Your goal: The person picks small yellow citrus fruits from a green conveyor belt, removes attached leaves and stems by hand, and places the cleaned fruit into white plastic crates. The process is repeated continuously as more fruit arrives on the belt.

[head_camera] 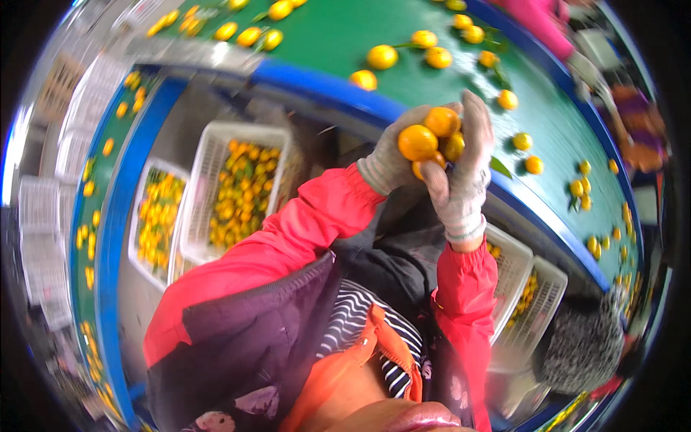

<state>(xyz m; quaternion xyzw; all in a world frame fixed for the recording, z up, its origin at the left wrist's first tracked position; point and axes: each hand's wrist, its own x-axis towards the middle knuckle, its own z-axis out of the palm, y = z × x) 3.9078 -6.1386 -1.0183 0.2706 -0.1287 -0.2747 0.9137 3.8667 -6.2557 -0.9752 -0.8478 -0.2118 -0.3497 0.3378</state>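
Note:
My left hand point(391, 154), in a pale knitted glove, cups several orange mandarins point(418, 142) from the left side. Against them from the right presses my right hand point(465, 173), gloved alike, its thumb over a lower fruit and its fingers pointing up. The hands meet around the cluster, so some of the fruit is partly hidden. They are over the near blue edge of a green conveyor belt point(324, 38), where loose mandarins point(383, 56) lie, some with stems and green leaves.
White plastic crates point(197, 189) of small orange fruit stand left, with more crates point(553, 281) at the right below the belt's blue rail point(545, 221). Another green belt point(86, 324) runs along the far left. Across the main belt is a person's gloved hand point(586, 70); a person's grey fuzzy hat point(583, 345) shows lower right.

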